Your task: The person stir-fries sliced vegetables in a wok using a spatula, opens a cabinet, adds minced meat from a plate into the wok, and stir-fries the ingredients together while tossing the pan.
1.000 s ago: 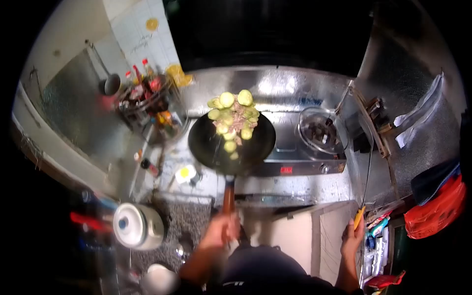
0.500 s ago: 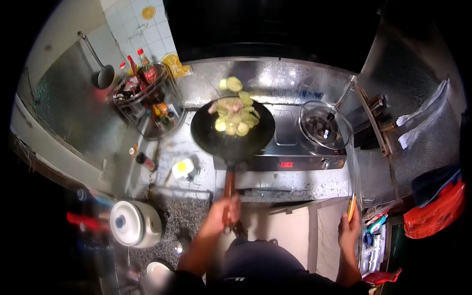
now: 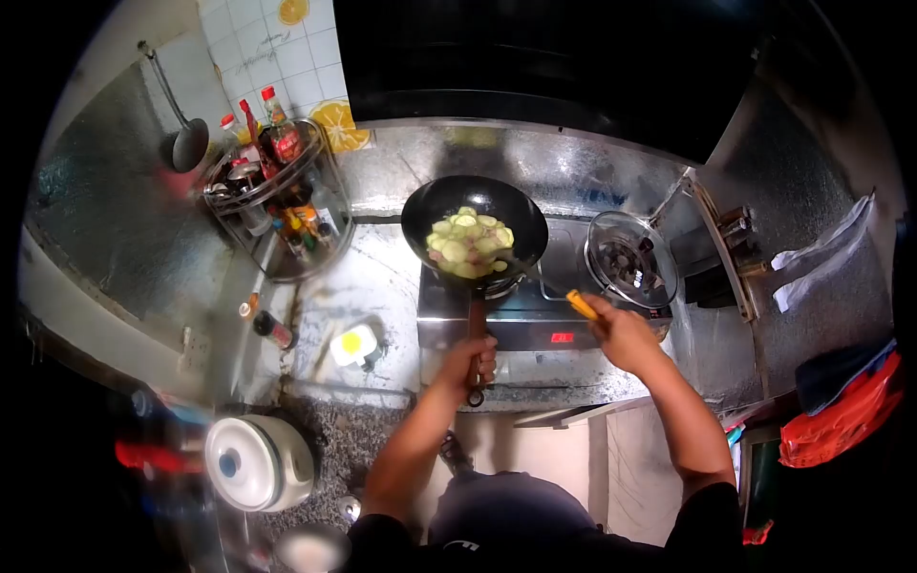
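A dark wok [image 3: 521, 224] sits over the stove [image 3: 449, 329], holding pale green sliced vegetable [image 3: 468, 239] mixed with bits of meat. My left hand [image 3: 468, 368] is wrapped round the wok's brown handle [image 3: 477, 315]. In my right hand [image 3: 621, 332] is the yellow handle of a metal spatula [image 3: 581, 305]; its blade end reaches into the food at the wok's right side. The stove's panel shows a red display.
Right of the wok lies a glass lid [image 3: 630, 263]. A bottle rack [image 3: 277, 196] and hanging ladle [image 3: 190, 143] are at left. A white pot [image 3: 258, 463] stands lower left, with an egg-patterned white item [image 3: 354, 345] above it. Cloths and a red bag [image 3: 841, 411] hang right.
The food, tossed above the wok before, now lies inside it. The wok has come down onto the stove, slightly to the right. My right hand has brought the spatula up and left into the wok.
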Demonstrator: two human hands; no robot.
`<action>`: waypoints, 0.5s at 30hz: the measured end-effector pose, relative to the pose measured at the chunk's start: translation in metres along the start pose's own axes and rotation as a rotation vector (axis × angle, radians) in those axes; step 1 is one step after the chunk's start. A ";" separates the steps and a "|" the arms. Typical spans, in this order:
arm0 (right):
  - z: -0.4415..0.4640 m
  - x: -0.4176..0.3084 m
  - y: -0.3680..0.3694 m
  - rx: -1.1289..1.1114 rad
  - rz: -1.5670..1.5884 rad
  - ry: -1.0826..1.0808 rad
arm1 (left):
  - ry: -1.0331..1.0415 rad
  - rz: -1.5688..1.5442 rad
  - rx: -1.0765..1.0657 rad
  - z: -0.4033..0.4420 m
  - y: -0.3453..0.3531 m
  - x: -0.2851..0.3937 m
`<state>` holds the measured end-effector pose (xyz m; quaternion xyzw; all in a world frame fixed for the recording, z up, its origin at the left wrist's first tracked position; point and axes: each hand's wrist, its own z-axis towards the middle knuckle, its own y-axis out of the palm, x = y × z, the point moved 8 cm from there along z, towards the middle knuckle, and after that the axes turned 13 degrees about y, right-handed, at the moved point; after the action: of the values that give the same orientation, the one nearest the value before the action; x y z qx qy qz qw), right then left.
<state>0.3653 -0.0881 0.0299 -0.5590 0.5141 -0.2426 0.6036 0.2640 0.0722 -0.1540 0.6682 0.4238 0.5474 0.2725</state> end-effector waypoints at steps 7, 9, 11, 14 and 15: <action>0.054 -0.004 0.021 0.018 0.057 -0.024 | 0.000 0.091 0.003 0.002 -0.001 0.004; 0.060 -0.016 0.021 0.075 0.126 -0.030 | 0.015 0.123 -0.030 -0.001 0.001 0.005; 0.073 -0.019 0.057 0.004 -0.022 0.039 | 0.000 0.101 -0.021 0.002 0.001 0.005; 0.046 -0.016 0.052 -0.024 -0.018 0.015 | -0.008 0.072 -0.010 0.001 -0.004 0.004; 0.042 -0.009 0.038 0.032 0.026 -0.047 | 0.002 0.076 -0.010 0.001 -0.007 0.003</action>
<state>0.3888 -0.0525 -0.0088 -0.5482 0.5028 -0.2298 0.6276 0.2633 0.0785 -0.1590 0.6819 0.3956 0.5601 0.2547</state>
